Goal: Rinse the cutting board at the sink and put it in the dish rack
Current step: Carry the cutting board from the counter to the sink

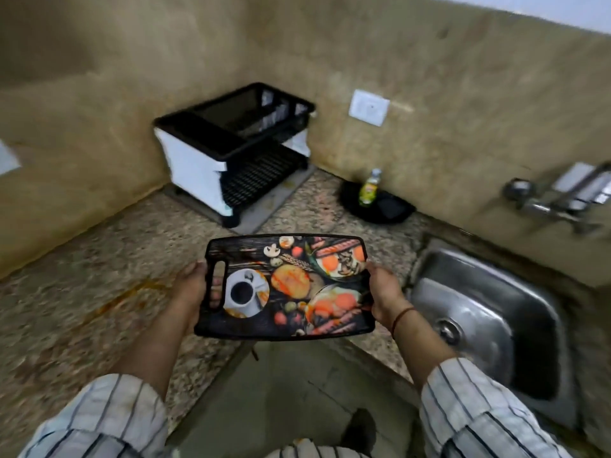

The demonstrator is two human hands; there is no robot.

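Observation:
A black plastic cutting board [287, 285] printed with food pictures is held flat in the air over the counter's front corner. My left hand [193, 287] grips its left end by the handle slot, fingers showing through the slot. My right hand [383, 290] grips its right edge. The steel sink [489, 312] lies to the right, its tap [549, 206] on the wall above. The black-and-white two-tier dish rack [231, 150] stands in the far corner of the counter, its top tier looking empty.
A speckled stone counter [99, 292] runs left and back. A green dish-soap bottle [370, 190] stands on a black tray [386, 206] against the wall between rack and sink. A white wall socket [368, 107] sits above it. Floor shows below the board.

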